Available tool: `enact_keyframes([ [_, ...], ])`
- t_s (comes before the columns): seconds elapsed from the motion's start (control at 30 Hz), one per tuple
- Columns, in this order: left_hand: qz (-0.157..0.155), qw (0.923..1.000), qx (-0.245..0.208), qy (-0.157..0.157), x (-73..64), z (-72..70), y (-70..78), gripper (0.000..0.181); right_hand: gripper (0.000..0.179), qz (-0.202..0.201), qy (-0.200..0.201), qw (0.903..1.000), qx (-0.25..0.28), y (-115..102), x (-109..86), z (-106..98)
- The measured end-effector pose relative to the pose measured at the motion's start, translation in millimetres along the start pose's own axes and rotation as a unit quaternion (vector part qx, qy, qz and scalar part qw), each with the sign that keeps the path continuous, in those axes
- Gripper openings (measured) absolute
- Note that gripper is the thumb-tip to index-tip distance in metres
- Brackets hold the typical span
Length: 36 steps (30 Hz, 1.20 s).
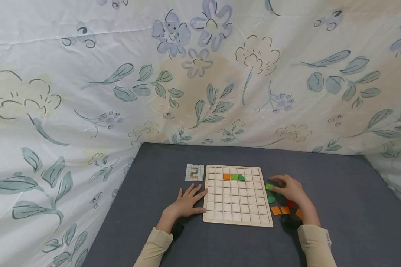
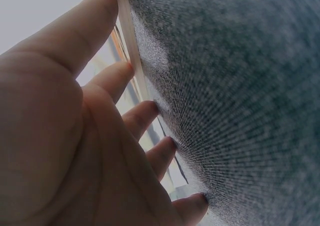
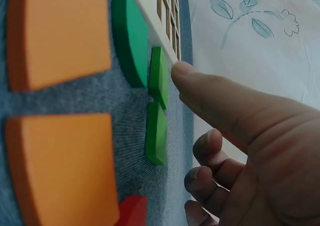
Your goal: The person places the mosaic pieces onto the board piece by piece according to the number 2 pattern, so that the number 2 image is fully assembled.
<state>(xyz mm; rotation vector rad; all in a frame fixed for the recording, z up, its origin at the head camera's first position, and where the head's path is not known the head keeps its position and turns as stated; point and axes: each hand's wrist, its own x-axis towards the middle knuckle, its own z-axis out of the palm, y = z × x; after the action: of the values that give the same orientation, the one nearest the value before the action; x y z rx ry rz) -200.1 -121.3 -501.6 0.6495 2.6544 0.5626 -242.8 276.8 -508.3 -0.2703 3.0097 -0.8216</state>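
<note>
A pale wooden grid board (image 1: 234, 207) lies on the dark cloth. In its second row sit an orange square (image 1: 226, 177), a light green square (image 1: 234, 177) and a dark green piece with a curved edge (image 1: 241, 177). My left hand (image 1: 186, 204) is spread flat, its fingertips touching the board's left edge. Right of the board, my right hand (image 1: 292, 189) hovers over loose pieces, fingers loosely bent. In the right wrist view its thumb (image 3: 220, 96) is beside two light green pieces (image 3: 159, 78), with nothing visibly held. The index fingertip is hidden there.
A small card (image 1: 194, 172) with a coloured grid pattern lies left of the board. Orange squares (image 1: 285, 210), a dark green curved piece (image 1: 271, 199) and a red piece (image 1: 290, 203) lie around the right wrist. Flowered fabric (image 1: 200, 92) hangs behind the table.
</note>
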Motion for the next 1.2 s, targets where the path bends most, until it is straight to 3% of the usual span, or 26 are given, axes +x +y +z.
enact_keyframes([
  [0.43,0.0,1.0,-0.002,0.004,-0.5,-0.5,1.0,0.072,0.045,-0.005,-0.028,0.9996,0.003,2.8,-4.9,1.4],
  [1.2,-0.002,1.0,-0.002,0.006,1.2,2.2,-2.1,0.073,0.028,0.005,0.006,1.0,0.0,6.4,-6.9,2.5],
])
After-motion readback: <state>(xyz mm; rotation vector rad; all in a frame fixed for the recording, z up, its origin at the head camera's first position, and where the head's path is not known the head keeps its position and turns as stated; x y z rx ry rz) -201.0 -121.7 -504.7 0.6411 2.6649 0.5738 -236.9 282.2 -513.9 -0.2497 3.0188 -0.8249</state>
